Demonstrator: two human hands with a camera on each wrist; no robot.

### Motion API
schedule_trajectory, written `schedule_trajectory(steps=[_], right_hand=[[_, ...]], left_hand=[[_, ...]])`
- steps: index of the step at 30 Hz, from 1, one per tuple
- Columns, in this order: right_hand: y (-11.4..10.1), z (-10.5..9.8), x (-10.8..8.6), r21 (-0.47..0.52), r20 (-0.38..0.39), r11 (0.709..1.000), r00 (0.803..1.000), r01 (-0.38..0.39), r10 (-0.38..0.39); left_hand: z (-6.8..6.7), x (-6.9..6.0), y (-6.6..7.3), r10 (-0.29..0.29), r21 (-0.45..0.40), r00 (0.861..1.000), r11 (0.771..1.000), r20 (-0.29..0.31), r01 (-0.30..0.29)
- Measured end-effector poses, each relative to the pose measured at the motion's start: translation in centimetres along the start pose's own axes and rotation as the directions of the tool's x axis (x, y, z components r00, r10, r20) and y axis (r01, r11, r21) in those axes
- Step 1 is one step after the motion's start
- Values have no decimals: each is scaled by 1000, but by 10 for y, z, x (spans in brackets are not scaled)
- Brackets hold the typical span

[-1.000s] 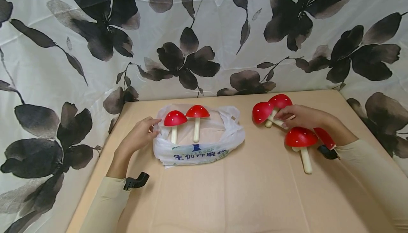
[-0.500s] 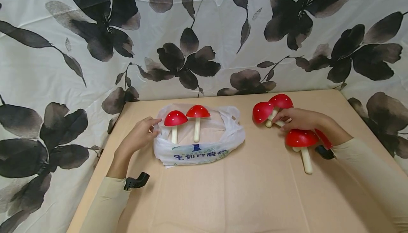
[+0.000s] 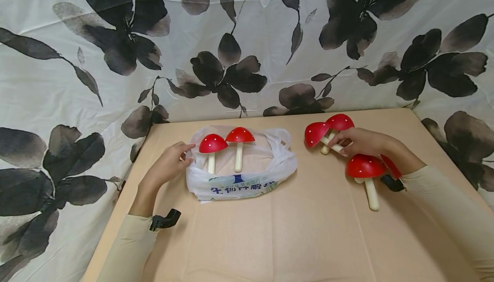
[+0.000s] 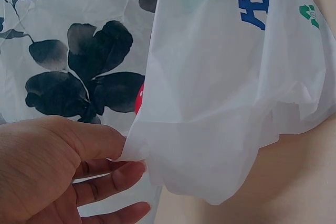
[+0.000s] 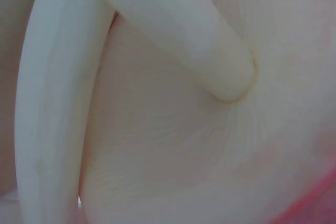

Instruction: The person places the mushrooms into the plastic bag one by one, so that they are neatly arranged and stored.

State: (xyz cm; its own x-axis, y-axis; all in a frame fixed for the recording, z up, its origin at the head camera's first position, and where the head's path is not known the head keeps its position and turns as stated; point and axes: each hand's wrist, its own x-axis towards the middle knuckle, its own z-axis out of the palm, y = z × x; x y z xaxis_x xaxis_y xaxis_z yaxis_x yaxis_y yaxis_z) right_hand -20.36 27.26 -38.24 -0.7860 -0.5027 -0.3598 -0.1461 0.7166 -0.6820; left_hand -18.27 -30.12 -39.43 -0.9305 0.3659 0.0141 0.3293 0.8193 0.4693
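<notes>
A white plastic bag [image 3: 239,190] lies open on the table with two red-capped mushrooms, one [image 3: 213,143] at its left and one [image 3: 240,135] beside it. The left hand [image 3: 166,165] pinches the bag's left edge between thumb and index finger; in the left wrist view the hand [image 4: 68,171] holds the bag's corner [image 4: 178,150]. The right hand [image 3: 360,142] grips the pale stem of a mushroom [image 3: 314,134] whose cap points left. Close-up in the right wrist view are pale stems [image 5: 58,98] and a cap's ribbed underside [image 5: 157,129]; no fingers can be made out there.
Another mushroom [image 3: 340,121] lies behind the gripped one. Nearer the front, a mushroom [image 3: 365,166] lies below the right hand, with part of another red cap [image 3: 390,166] beside the right wrist. A floral cloth [image 3: 285,80] hangs behind the table [image 3: 308,230].
The right hand has shifted slightly, and the mushroom in its grip has moved a little to the left. The left hand and bag have hardly moved.
</notes>
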Motion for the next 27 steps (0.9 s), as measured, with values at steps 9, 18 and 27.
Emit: schedule_trajectory(steps=[9,18,27], right_hand=[[-3,0,2,-44,-7,999,1000,29,-30],[-6,0,8,-26,-10,996,997,82,-82],[-9,5,14,45,-20,998,999,37,-36]], left_hand=[[2,-3,-1,12,-3,1000,1000,-6,-12],[4,-5,-2,15,-15,1000,1000,-17,-16],[5,-6,-2,3,-10,1000,1000,-19,-3]])
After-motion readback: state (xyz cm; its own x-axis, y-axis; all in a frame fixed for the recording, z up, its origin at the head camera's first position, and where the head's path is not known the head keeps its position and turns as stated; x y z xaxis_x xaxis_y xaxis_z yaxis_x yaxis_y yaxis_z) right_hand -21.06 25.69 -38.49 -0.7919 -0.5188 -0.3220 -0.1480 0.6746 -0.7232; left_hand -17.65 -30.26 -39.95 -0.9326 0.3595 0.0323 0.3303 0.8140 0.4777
